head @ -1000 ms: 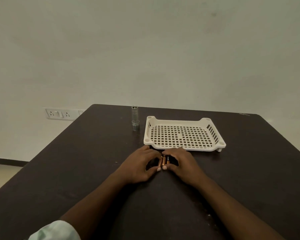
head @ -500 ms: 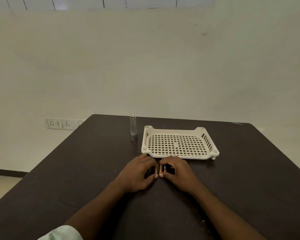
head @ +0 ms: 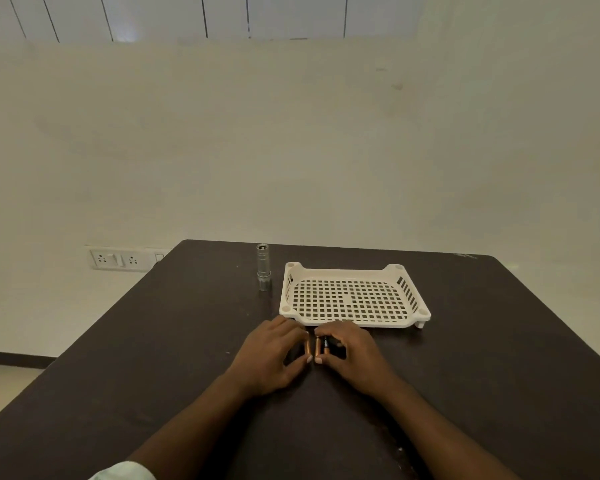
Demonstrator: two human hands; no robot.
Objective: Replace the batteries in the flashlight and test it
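A small silver flashlight (head: 263,265) stands upright at the far side of the dark table (head: 499,358), just left of a white perforated tray (head: 352,299). In front of the tray, copper-and-black batteries (head: 317,345) lie side by side on the table. My left hand (head: 271,355) and my right hand (head: 352,351) rest on the table on either side of them, fingers curled around the batteries, thumb tips almost meeting. The left hand touches the leftmost battery (head: 306,346), the right hand the others. How many batteries the fingers cover I cannot see.
The white tray holds nothing visible. A wall socket panel (head: 118,259) sits on the cream wall left of the table. The table's left edge runs diagonally toward me, with floor beyond it.
The camera has tilted upward, so table and hands sit lower in view. The hands stay cupped around the batteries, which are a little more spread apart.
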